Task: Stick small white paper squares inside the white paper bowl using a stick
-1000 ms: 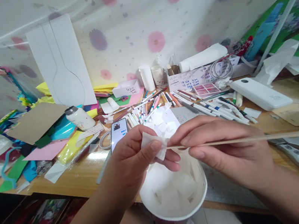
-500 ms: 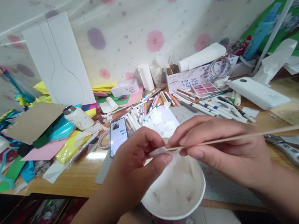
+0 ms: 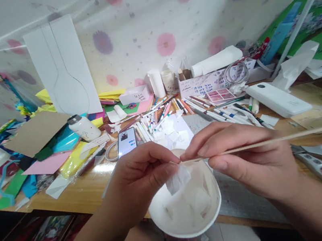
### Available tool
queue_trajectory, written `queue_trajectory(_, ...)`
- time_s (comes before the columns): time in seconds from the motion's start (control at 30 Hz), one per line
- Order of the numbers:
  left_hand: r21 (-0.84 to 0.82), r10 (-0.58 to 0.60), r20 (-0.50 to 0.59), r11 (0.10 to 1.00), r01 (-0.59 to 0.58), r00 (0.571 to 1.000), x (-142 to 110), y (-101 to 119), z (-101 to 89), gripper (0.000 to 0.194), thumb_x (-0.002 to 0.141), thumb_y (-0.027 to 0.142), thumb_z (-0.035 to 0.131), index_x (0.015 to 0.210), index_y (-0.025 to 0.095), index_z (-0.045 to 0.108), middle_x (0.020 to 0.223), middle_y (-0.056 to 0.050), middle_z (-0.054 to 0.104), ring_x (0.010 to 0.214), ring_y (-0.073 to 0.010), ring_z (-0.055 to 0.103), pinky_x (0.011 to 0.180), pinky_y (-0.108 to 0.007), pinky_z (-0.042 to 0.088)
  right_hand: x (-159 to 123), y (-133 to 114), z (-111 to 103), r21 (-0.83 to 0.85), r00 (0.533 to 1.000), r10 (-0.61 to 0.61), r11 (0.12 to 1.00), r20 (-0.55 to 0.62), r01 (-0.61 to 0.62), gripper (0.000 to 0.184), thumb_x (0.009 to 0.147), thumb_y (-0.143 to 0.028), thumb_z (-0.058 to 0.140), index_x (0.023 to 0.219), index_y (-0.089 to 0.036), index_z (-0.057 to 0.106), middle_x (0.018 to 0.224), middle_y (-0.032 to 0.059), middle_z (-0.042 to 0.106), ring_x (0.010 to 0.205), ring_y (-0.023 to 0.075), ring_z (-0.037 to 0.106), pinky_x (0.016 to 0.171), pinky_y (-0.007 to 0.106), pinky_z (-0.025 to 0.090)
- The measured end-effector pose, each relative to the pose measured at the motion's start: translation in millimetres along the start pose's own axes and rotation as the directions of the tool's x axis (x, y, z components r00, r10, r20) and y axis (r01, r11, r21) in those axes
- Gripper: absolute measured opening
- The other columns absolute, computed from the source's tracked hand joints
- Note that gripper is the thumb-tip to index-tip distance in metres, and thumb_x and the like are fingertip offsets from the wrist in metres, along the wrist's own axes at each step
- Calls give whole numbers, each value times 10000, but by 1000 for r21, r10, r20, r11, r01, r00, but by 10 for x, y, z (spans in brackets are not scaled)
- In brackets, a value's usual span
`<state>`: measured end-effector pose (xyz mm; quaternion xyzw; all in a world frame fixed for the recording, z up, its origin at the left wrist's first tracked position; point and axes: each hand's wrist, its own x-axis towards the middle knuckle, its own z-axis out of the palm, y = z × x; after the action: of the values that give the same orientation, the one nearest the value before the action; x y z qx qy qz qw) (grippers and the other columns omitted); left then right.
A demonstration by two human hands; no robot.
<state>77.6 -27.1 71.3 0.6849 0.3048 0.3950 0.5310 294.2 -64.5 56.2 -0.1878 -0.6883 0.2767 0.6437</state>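
Observation:
A thin pale wooden stick (image 3: 312, 131) is held between the thumb and fingers of my right hand (image 3: 252, 159), its long end pointing out to the right. My left hand (image 3: 140, 181) is closed in a pinch on a small piece of thin white paper (image 3: 178, 179), which hangs below the fingertips. The stick's left tip meets my left fingertips at the paper's top edge. Beneath both hands is a round white tub (image 3: 193, 231) with pale paper pieces inside. Torn white paper bits (image 3: 176, 124) lie on the table behind it.
Metal scissors (image 3: 321, 164) lie right of my right hand. A phone (image 3: 125, 139), many scattered pens (image 3: 221, 113) and a white power bank (image 3: 278, 98) lie beyond the hands. At left are a white bottle (image 3: 84, 127) and a brown card (image 3: 36, 134) over coloured sheets.
The paper piece now hangs down from my left fingertips instead of lying along the stick's tip. The stick's right end has tilted up, and my right hand has shifted slightly right.

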Motion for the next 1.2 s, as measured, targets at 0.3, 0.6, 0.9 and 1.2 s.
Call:
queue_trajectory(0.3,-9,-41,-10,999,41,999,12,32,24,108,806,267,841,757,201,771,661,1,708,599,-132,628,569,-218,502,7,-8,11,-15,1000,11,1000,11,-10,145,921,-144,753,1020,-232,814,937,61,839,845,178,799,771,273,664)
queue_trajectory(0.6,-70,-28,29,997,30,999,2,34,17,103,832,254,841,774,209,768,661,8,721,589,-107,645,558,-173,512,15,16,12,0,1000,-2,1000,25,2,148,911,-117,754,1021,-194,814,937,75,836,861,170,797,781,249,655)
queue_trajectory(0.9,-121,2,19,993,0,1000,-21,-23,17,129,825,186,850,803,218,727,709,44,703,611,-59,639,576,-105,516,15,0,11,-11,999,17,1000,35,-16,136,913,-105,745,1000,-184,813,930,80,831,848,170,795,754,240,648)
queue_trajectory(1.2,215,251,-64,948,-233,966,4,-18,9,183,818,139,802,895,253,681,890,19,705,810,-130,669,722,-210,558,1,-11,18,-79,1000,21,997,22,-19,127,896,-75,742,961,-162,808,895,83,826,850,166,787,743,224,644)
